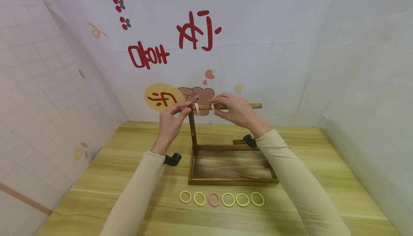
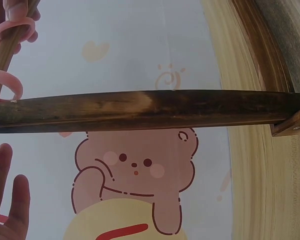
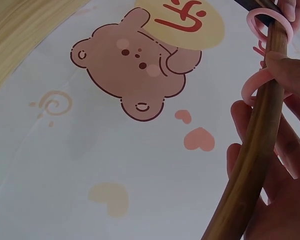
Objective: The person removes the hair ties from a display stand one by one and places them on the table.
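A wooden stand has an upright post (image 1: 193,132) and a round bar (image 1: 255,105) running right from its top. Two pink rings encircle the bar. The one by the post, a pink ring (image 1: 197,109), hangs free of my fingers. Farther right, my right hand (image 1: 237,109) pinches the second pink ring (image 3: 256,85) between thumb and fingers, around the bar. At the post's top, my left hand (image 1: 171,121) holds the corner with thumb and forefinger; its other fingers (image 2: 21,205) show below the post in the left wrist view.
The stand rises from a shallow wooden tray (image 1: 232,182) on the table (image 1: 129,157). In front lies a row of several rings, among them a peach ring (image 1: 180,197), a dusty pink ring (image 1: 210,200) and yellow ones. A short wooden peg (image 1: 238,142) shows behind the right sleeve.
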`<state>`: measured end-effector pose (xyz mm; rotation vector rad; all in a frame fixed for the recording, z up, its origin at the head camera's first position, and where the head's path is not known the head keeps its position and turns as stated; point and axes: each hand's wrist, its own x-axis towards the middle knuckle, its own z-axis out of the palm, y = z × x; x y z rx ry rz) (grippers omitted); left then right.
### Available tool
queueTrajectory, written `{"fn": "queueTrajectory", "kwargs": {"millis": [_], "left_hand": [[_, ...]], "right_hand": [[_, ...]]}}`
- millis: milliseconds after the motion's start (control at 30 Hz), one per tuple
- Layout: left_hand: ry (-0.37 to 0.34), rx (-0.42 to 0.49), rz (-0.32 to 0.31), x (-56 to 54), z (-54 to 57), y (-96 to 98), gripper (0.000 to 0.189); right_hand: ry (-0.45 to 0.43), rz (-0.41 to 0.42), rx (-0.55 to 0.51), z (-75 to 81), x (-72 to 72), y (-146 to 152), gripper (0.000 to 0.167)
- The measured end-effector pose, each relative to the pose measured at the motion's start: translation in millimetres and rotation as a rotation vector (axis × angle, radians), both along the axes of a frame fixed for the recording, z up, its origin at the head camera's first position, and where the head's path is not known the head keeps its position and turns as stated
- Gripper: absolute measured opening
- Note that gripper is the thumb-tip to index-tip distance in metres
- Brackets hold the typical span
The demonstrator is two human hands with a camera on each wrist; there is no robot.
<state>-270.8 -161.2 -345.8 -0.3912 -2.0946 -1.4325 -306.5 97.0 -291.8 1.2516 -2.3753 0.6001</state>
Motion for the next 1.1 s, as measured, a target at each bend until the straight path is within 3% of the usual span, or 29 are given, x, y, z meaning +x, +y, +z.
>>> {"fn": "queueTrajectory", "kwargs": {"millis": [700,1100], "left_hand": [[0.007,0.026,-0.019,0.7,-0.7,-1.0,0.025],[-0.004,0.019,-0.012,0.8,0.7,-0.1,0.025]], "right_hand": [[-0.014,-0.063,0.003,-1.2,3.4,16,0.045],[-0.013,-0.065,-0.02,-2.9,2.9,21,0.034]]}}
